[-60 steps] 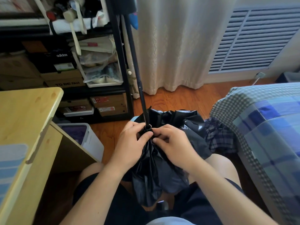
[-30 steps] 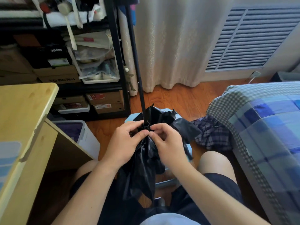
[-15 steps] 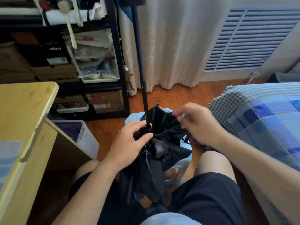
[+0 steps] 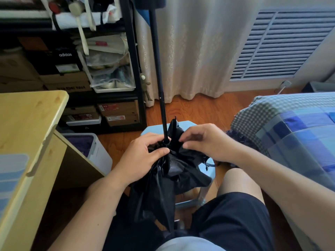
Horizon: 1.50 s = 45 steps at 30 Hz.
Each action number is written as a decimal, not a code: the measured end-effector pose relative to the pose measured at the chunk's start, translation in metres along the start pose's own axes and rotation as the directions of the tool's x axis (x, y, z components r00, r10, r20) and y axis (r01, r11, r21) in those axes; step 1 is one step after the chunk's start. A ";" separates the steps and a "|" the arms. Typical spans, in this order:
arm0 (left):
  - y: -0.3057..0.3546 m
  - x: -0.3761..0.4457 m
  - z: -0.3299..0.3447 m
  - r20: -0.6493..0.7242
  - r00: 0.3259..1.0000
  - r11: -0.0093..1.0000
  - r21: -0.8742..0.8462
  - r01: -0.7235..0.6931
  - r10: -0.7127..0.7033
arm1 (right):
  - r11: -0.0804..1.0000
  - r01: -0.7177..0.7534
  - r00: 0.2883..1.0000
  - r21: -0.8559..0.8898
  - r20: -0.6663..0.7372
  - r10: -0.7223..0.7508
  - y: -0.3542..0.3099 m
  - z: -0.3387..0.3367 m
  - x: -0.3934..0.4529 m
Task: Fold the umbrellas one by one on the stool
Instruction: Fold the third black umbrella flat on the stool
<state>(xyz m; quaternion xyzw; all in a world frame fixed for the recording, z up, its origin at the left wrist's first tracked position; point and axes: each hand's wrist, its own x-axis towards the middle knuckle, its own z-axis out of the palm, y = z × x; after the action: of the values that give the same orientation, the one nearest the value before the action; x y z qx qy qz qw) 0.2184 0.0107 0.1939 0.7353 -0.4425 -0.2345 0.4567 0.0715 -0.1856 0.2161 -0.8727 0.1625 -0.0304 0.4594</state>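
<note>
Two hands work one black umbrella (image 4: 163, 178) above a pale blue stool (image 4: 208, 165). Off to the left hand's outer side stands a wooden table (image 4: 30, 127), with a black shelf rack (image 4: 130, 69) of boxes beyond it. The left hand (image 4: 143, 156) curls around the gathered canopy just below the point where the shaft (image 4: 159, 75) enters the fabric, gripping it. The shaft rises straight up from between the two hands, fully extended. Just to its right, the right hand (image 4: 206, 142) pinches a fold of the cloth with curled fingertips. Past the right hand lie a second, plaid umbrella (image 4: 237, 140) and a checked bed (image 4: 290, 124). The canopy looks thin, slack and rather slick, so it likely slips loose unless bunched tightly near the ribs; the shaft is the stiff part and the surer place to hold.
</note>
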 end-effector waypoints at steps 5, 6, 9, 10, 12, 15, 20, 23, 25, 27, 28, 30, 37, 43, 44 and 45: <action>0.002 0.003 -0.004 0.043 0.997 0.998 0.017 0.065 -0.065 | 0.989 0.000 1.000 0.150 -0.003 0.000 -0.007 0.026 0.005; 0.002 0.004 -0.005 0.040 0.994 0.995 -0.006 0.101 -0.101 | 0.981 -0.010 1.000 0.195 -0.006 0.011 -0.005 0.030 0.005; 0.000 0.008 -0.012 0.057 0.990 0.990 -0.049 0.132 -0.129 | 0.968 0.002 1.000 0.253 -0.024 0.005 0.000 0.043 0.004; -0.001 0.009 -0.015 0.068 0.990 0.991 -0.044 0.123 -0.120 | 0.969 0.015 0.999 0.245 -0.038 -0.006 0.001 0.047 0.003; -0.001 0.012 -0.018 0.098 0.989 0.992 -0.055 0.114 -0.108 | 0.974 0.024 0.997 0.225 -0.074 -0.007 0.001 0.054 0.002; -0.004 0.018 -0.020 0.074 0.996 0.998 0.000 0.057 -0.057 | 0.969 0.007 0.991 0.245 -0.129 0.025 0.002 0.061 0.001; 0.006 0.016 -0.018 -0.029 0.997 0.979 0.190 0.077 -0.073 | 0.963 -0.052 0.988 0.265 -0.126 0.088 0.005 0.066 0.000; 0.011 0.008 -0.012 -0.074 0.991 0.984 0.128 0.121 -0.113 | 0.973 -0.050 0.984 0.226 -0.157 0.087 0.003 0.065 -0.001; 0.012 0.002 -0.006 -0.123 0.983 0.986 0.081 0.149 -0.139 | 0.975 -0.043 0.982 0.218 -0.168 0.081 0.003 0.066 -0.002; 0.012 -0.004 0.002 -0.180 0.968 0.984 0.014 0.180 -0.174 | 0.975 -0.045 0.979 0.219 -0.183 0.086 0.004 0.067 -0.001; 0.012 -0.007 0.007 -0.211 0.960 0.983 -0.005 0.185 -0.182 | 0.975 -0.045 0.977 0.220 -0.193 0.089 0.003 0.068 -0.001; 0.008 -0.011 0.019 -0.298 0.946 0.982 0.095 0.160 -0.125 | 0.976 -0.041 0.974 0.216 -0.209 0.088 0.002 0.070 -0.001; 0.011 -0.014 0.039 -0.157 0.964 0.970 0.076 0.231 -0.217 | 0.990 0.015 0.941 0.142 -0.335 0.034 -0.008 0.080 -0.003; 0.005 -0.004 0.044 -0.106 0.979 0.983 -0.084 0.164 -0.173 | 0.991 -0.041 0.931 0.126 -0.354 0.084 -0.015 0.080 -0.004; 0.004 -0.004 0.043 -0.111 0.981 0.985 -0.089 0.146 -0.156 | 0.993 -0.059 0.948 0.098 -0.306 0.087 -0.016 0.078 -0.005; 0.002 -0.003 0.043 -0.118 0.982 0.986 -0.091 0.138 -0.149 | 0.995 -0.077 0.961 0.063 -0.260 0.091 -0.019 0.076 -0.007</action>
<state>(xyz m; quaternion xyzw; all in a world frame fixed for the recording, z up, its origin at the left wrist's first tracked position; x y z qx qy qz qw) 0.1843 -0.0065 0.1749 0.7590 -0.3489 -0.2386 0.4953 0.0852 -0.1131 0.1880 -0.8409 0.2581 -0.1304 0.4575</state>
